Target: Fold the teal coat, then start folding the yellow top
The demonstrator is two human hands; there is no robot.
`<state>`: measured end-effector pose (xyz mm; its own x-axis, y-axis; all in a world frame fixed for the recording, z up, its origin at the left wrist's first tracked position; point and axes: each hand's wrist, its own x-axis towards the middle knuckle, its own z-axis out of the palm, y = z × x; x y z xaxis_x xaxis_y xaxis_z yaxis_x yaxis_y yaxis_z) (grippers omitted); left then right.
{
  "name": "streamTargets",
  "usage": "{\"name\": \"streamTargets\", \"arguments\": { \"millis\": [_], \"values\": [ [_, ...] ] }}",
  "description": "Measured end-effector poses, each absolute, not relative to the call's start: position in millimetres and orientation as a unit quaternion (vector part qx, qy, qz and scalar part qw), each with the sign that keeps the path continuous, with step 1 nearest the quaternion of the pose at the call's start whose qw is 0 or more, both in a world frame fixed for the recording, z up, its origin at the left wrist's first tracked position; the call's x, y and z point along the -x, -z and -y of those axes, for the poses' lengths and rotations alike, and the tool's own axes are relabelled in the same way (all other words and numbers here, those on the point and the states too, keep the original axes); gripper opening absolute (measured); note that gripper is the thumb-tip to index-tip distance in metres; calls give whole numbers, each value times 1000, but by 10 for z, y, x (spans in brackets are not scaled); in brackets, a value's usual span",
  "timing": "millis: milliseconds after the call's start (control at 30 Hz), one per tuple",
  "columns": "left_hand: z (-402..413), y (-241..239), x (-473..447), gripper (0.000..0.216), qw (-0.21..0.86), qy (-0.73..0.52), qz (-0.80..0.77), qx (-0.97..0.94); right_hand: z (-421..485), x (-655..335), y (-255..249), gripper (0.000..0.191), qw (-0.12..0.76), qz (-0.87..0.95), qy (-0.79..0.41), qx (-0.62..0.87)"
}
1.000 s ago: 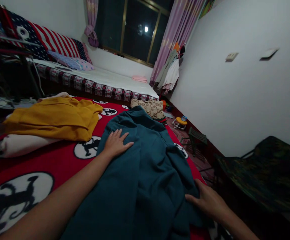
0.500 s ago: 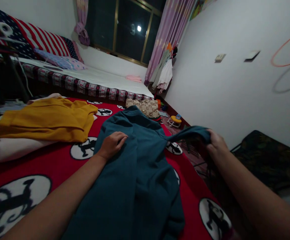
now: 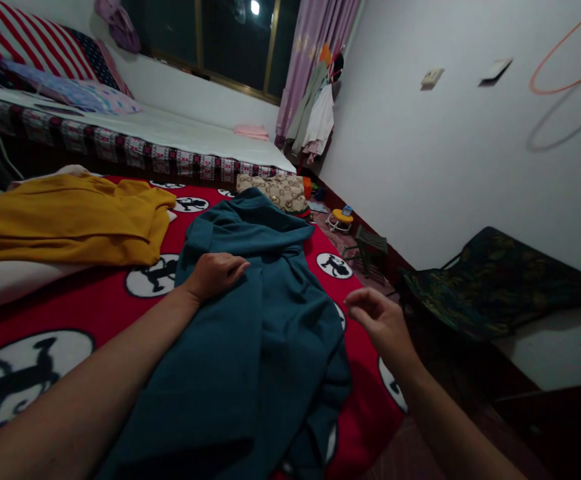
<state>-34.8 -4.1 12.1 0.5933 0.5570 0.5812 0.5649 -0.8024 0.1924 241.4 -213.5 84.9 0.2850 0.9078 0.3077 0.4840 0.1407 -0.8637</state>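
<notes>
Near right, right hand hovering empty, fingers loosely apart, just beside the teal coat spread on the red blanket. Further in, left hand pressing it flat, fingers together. Seemingly mid-fold; fresh grip on right edge needed. Far left, yellow garment

matt teal cloth garment (fleecy red blanket)

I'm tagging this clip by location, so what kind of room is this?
Probably a home bedroom: a low bed with a white sheet and striped pillows, a red cartoon-print blanket spread with a teal garment, and purple curtains beside a dark window.
</notes>
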Motion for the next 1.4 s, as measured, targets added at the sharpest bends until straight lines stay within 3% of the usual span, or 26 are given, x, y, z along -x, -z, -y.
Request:
{"name": "streamTargets", "arguments": {
  "millis": [167,333,467,600,700,800,933,1100,1200,1300,1400],
  "values": [
    [175,-203,192,31,-98,304,258,912,2883,-2298,-569,12,410,658,-213,595],
    [751,-645,-10,31,-251,203,178,929,3004,-2077,-409,27,336,720,-166,584],
    [1326,-809,-156,39,-173,71,153,970,2890,-2004,-313,22,265,738,-136,606],
    [1496,-629,-195,18,-120,43,191,973,2853,-1920,-335,21,208,738,-115,631],
    [1380,-491,-153,9,-292,76,214,929,2841,-1868,-345,21,136,734,-87,659],
    [1232,-422,-94,23,-533,120,244,801,2803,-1839,-303,17,99,727,-64,676],
    [1112,-354,-16,38,-683,207,266,648,2748,-1898,-242,15,192,727,-103,652],
    [1052,-257,49,42,-738,269,275,554,2836,-2305,-290,6,471,596,-275,589],
    [1047,-234,42,38,-735,258,256,572,3021,-2655,-324,10,627,482,-317,523],
    [1076,-279,18,34,-703,196,202,654,3219,-2931,-309,11,648,425,-359,520],
    [1161,-385,10,31,-647,104,174,735,3286,-3066,-290,11,542,468,-395,576]
  ]
}}
